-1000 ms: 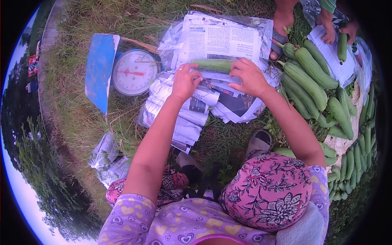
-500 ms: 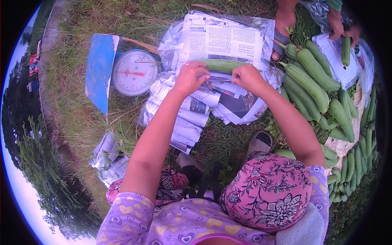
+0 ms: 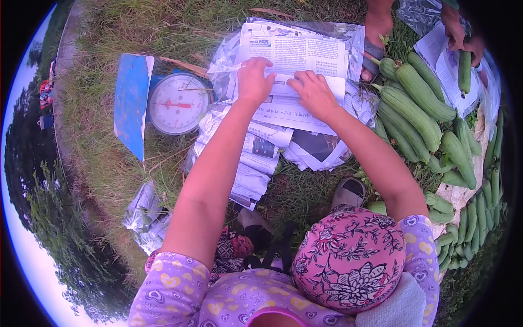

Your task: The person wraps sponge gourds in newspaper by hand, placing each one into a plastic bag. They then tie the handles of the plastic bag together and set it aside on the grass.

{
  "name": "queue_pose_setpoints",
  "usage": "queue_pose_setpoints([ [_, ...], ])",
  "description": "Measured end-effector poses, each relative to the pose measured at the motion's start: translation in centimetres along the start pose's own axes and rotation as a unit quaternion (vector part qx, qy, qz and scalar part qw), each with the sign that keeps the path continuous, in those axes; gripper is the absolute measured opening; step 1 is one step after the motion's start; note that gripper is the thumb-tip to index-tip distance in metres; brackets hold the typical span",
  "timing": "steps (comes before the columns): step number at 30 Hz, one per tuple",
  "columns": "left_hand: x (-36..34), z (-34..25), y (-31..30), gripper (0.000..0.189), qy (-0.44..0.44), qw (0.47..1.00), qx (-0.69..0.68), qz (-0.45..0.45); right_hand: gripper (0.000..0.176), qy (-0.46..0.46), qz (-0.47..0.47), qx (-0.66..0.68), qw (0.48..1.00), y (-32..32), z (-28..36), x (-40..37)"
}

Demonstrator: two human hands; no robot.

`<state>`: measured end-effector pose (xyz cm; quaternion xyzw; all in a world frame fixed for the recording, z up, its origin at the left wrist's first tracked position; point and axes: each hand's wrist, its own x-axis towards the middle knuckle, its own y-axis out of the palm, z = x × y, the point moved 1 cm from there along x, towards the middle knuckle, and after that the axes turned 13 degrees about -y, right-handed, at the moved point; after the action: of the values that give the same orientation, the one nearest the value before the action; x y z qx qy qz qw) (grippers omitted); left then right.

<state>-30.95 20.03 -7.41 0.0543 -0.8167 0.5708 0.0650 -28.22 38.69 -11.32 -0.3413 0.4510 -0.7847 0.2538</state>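
A newspaper sheet point(image 3: 294, 49) lies over the paper stack and clear plastic, with its near part folded up over the green gourd, which is now hidden. My left hand point(image 3: 254, 80) rests on the left part of the fold, fingers spread. On the right part of the fold lies my right hand point(image 3: 314, 94), its fingers bent but apart. Several rolled newspaper bundles point(image 3: 253, 158) sit just below, towards my body. A dark-printed sheet point(image 3: 318, 146) sticks out beneath the paper at the right.
A blue scale point(image 3: 178, 103) stands on the grass at the left. Long green gourds point(image 3: 411, 111) are piled at the right, with more gourds point(image 3: 479, 218) beyond. At the top right, another person's hands point(image 3: 463, 43) hold a gourd over newspaper. Wrapped bundles point(image 3: 146, 215) lie lower left.
The newspaper's near edge now covers the gourd, which showed before. My hands have gone from gripping at its ends to lying on the paper. The other person's gourd has shifted slightly.
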Motion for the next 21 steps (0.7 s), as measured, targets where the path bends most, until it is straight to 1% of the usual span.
queue_pose_setpoints([
  [2, -1.5, 0.1, 0.2, 0.021, -0.144, 0.988, -0.054, 0.027, 0.044, 0.017, 0.017, 0.016, 1.0, 0.9, -1.3, 0.1],
  [3, -2.5, -0.2, 0.0, 0.022, -0.217, 0.972, -0.079, 0.036, 0.048, 0.021, 0.025, 0.026, 0.999, 1.2, -1.6, 0.1],
  [4, -3.6, -0.5, 0.2, 0.022, -0.363, 0.897, -0.218, 0.126, 0.049, 0.029, 0.031, 0.045, 0.998, 0.8, -1.7, 0.4],
  [5, -5.0, -1.0, 0.4, 0.022, -0.49, 0.773, -0.347, 0.204, 0.05, 0.034, 0.038, 0.066, 0.997, 0.4, -1.8, 0.6],
  [6, -6.3, -2.0, 0.3, 0.03, -0.545, 0.675, -0.443, 0.227, 0.052, 0.037, 0.045, 0.086, 0.995, -0.2, -1.7, 0.9],
  [7, -7.2, -2.5, 0.8, 0.041, -0.562, 0.584, -0.534, 0.242, 0.054, 0.058, 0.022, 0.119, 0.991, -0.5, -1.4, 1.1],
  [8, -7.7, -3.2, 1.0, 0.047, -0.564, 0.529, -0.584, 0.246, 0.054, 0.073, 0.005, 0.162, 0.984, -0.3, -1.0, 1.2],
  [9, -7.9, -3.5, 1.4, 0.048, -0.558, 0.496, -0.62, 0.241, 0.053, 0.088, -0.01, 0.205, 0.975, -0.1, -0.6, 1.1],
  [11, -8.0, -3.7, 1.5, 0.048, -0.534, 0.467, -0.674, 0.206, 0.054, 0.127, -0.037, 0.281, 0.95, -0.3, 1.0, 1.1],
  [12, -8.0, -3.8, 1.5, 0.048, -0.519, 0.452, -0.7, 0.19, 0.053, 0.132, -0.03, 0.322, 0.937, -0.5, 1.7, 1.1],
  [13, -8.2, -3.7, 1.2, 0.043, -0.489, 0.434, -0.741, 0.151, 0.052, 0.139, -0.024, 0.361, 0.922, -0.7, 2.1, 1.1],
  [14, -8.5, -3.4, 0.8, 0.041, -0.48, 0.438, -0.747, 0.144, 0.051, 0.147, -0.018, 0.398, 0.905, -1.0, 2.5, 1.2],
  [15, -8.7, -3.2, 0.1, 0.039, -0.47, 0.441, -0.752, 0.139, 0.045, 0.177, -0.033, 0.484, 0.857, -0.7, 3.2, 1.1],
  [16, -9.1, -3.1, -0.6, 0.038, -0.463, 0.444, -0.756, 0.135, 0.046, 0.188, -0.013, 0.504, 0.843, -0.6, 3.7, 0.7],
  [17, -9.5, -3.1, -1.2, 0.034, -0.47, 0.457, -0.749, 0.101, 0.047, 0.199, 0.008, 0.524, 0.828, -0.7, 4.1, 0.2],
  [18, -9.8, -3.2, -1.7, 0.034, -0.469, 0.46, -0.748, 0.095, 0.048, 0.211, 0.028, 0.542, 0.813, -1.1, 4.6, -0.1],
  [19, -10.1, -3.4, -2.1, 0.034, -0.468, 0.463, -0.747, 0.09, 0.043, 0.178, 0.031, 0.474, 0.862, -1.9, 4.7, -0.3],
  [20, -10.4, -3.6, -2.5, 0.033, -0.467, 0.466, -0.747, 0.085, 0.043, 0.168, -0.042, 0.402, 0.899, -2.5, 4.5, -0.3],
  [21, -10.3, -4.4, -3.0, 0.032, -0.469, 0.458, -0.754, 0.043, 0.043, 0.154, -0.114, 0.323, 0.927, -3.3, 4.3, -0.4],
])
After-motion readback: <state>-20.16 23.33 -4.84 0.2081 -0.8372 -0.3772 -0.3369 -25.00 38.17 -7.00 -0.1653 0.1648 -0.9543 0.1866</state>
